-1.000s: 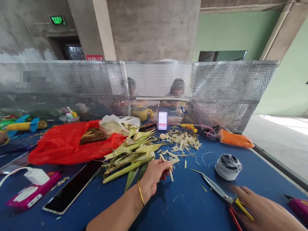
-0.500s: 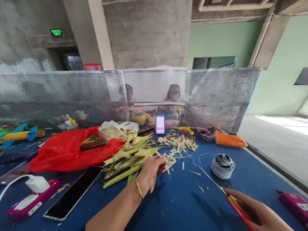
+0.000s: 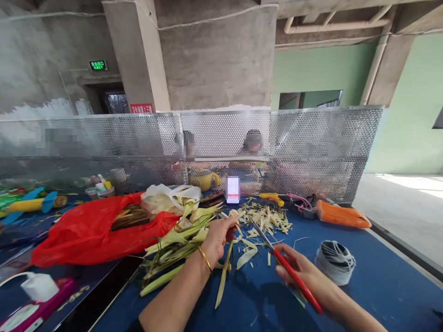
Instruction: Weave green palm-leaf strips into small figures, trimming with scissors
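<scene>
My left hand, with a gold bangle at the wrist, is closed in a pinch on pale corn husk strips. A longer husk strip hangs below its fingers. In my right hand is a red-handled tool with a long thin metal shaft, pointing up and left. Its tip is near the held husk; whether they touch I cannot tell. Beside my left hand lies a pile of green-yellow corn husks. Small pale husk scraps are scattered beyond the tool.
A lit phone stands by the perforated metal screen, with people behind it. A red plastic bag, a purple power strip and a dark phone lie left. Grey yarn and an orange packet are right.
My right hand has brought the red-handled tool left and forward, toward the husk in my left hand. The left hand keeps its pinch. The view has tilted slightly upward.
</scene>
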`<act>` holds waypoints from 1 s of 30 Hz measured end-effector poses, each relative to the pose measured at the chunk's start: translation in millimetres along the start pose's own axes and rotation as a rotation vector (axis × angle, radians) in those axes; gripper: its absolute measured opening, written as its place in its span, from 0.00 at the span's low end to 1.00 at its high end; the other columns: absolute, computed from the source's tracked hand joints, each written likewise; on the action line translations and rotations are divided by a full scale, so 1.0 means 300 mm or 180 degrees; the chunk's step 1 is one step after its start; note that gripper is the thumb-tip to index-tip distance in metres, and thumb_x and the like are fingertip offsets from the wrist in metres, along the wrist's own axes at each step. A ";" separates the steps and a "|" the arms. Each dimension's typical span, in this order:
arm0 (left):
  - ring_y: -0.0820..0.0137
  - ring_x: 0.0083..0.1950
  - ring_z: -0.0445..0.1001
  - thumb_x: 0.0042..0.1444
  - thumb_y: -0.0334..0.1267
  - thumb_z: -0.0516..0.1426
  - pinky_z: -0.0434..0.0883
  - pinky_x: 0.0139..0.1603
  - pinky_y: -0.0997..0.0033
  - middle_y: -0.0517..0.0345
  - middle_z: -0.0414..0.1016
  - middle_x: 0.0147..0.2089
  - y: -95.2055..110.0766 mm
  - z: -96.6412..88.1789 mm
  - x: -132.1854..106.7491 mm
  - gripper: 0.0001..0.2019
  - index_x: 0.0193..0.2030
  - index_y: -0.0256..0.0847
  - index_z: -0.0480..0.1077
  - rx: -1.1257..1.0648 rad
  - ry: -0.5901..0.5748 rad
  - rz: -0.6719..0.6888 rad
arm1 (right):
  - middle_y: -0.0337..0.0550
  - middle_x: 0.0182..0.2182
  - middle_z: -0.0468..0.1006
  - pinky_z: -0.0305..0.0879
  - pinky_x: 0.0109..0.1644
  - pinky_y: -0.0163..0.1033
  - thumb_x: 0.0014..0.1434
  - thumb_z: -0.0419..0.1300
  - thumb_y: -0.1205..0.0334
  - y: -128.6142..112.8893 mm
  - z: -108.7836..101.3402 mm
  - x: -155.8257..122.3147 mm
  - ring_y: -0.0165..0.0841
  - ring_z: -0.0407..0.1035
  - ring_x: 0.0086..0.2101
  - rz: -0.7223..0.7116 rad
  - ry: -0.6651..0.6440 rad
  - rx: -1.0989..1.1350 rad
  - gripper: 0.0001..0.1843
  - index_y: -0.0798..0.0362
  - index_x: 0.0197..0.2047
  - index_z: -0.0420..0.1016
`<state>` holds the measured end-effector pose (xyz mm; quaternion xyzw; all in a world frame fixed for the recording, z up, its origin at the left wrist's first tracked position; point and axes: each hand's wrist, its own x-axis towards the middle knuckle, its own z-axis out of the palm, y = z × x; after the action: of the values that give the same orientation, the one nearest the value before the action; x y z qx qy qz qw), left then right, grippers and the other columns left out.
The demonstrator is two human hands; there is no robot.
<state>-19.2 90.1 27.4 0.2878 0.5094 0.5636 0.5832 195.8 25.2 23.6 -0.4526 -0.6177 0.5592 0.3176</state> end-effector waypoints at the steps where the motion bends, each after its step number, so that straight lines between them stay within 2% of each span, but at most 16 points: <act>1: 0.79 0.22 0.66 0.40 0.34 0.63 0.59 0.21 0.81 0.59 0.73 0.22 -0.013 0.001 0.006 0.06 0.23 0.34 0.71 0.0034 -0.0023 0.0012 | 0.32 0.25 0.65 0.55 0.27 0.31 0.46 0.66 0.42 0.007 -0.003 -0.002 0.26 0.57 0.24 0.0012 -0.0002 -0.0115 0.28 0.52 0.43 0.69; 7: 0.77 0.23 0.67 0.38 0.37 0.65 0.58 0.23 0.78 0.59 0.73 0.24 -0.094 0.033 0.017 0.09 0.24 0.35 0.71 0.0204 -0.0088 -0.0028 | 0.37 0.28 0.67 0.58 0.32 0.34 0.46 0.66 0.40 0.038 -0.008 0.004 0.31 0.60 0.29 0.0136 0.0145 -0.0369 0.33 0.55 0.48 0.72; 11: 0.77 0.23 0.65 0.39 0.39 0.64 0.57 0.23 0.78 0.59 0.72 0.23 -0.121 0.050 -0.003 0.09 0.24 0.36 0.71 0.0313 -0.0192 -0.0106 | 0.35 0.25 0.65 0.52 0.25 0.32 0.46 0.64 0.39 0.040 -0.003 0.012 0.28 0.55 0.25 0.0246 0.0180 -0.0339 0.32 0.54 0.47 0.73; 15: 0.78 0.22 0.64 0.40 0.39 0.63 0.58 0.24 0.77 0.60 0.71 0.23 -0.134 0.057 -0.022 0.09 0.24 0.36 0.71 0.0382 -0.0308 -0.0169 | 0.33 0.23 0.60 0.47 0.21 0.31 0.47 0.63 0.37 0.039 0.007 0.013 0.25 0.50 0.22 0.0295 0.0239 -0.0282 0.30 0.55 0.42 0.75; 20: 0.77 0.24 0.65 0.39 0.40 0.63 0.57 0.25 0.77 0.61 0.69 0.23 -0.143 0.060 -0.028 0.09 0.25 0.36 0.71 0.0440 -0.0352 -0.0138 | 0.33 0.23 0.61 0.47 0.20 0.30 0.45 0.65 0.38 0.045 0.015 0.015 0.24 0.49 0.22 0.0225 0.0262 -0.0200 0.32 0.56 0.43 0.75; 26: 0.77 0.24 0.65 0.39 0.41 0.63 0.57 0.25 0.77 0.63 0.67 0.22 -0.146 0.058 -0.025 0.11 0.25 0.37 0.69 0.0422 -0.0388 -0.0139 | 0.30 0.20 0.54 0.46 0.18 0.28 0.46 0.64 0.36 0.056 0.022 0.017 0.23 0.48 0.19 0.0370 0.0182 -0.0049 0.31 0.55 0.40 0.75; 30: 0.77 0.24 0.66 0.38 0.42 0.64 0.59 0.26 0.78 0.63 0.68 0.22 -0.144 0.057 -0.024 0.12 0.25 0.37 0.69 0.0407 -0.0369 -0.0184 | 0.30 0.19 0.54 0.43 0.18 0.29 0.47 0.64 0.39 0.083 0.027 0.029 0.22 0.46 0.19 0.0313 0.0146 -0.0015 0.28 0.55 0.40 0.76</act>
<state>13.2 78.8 -4.5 0.3417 0.5179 0.4953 0.6081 190.1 29.1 -3.0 -0.4959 -0.5887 0.5621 0.3027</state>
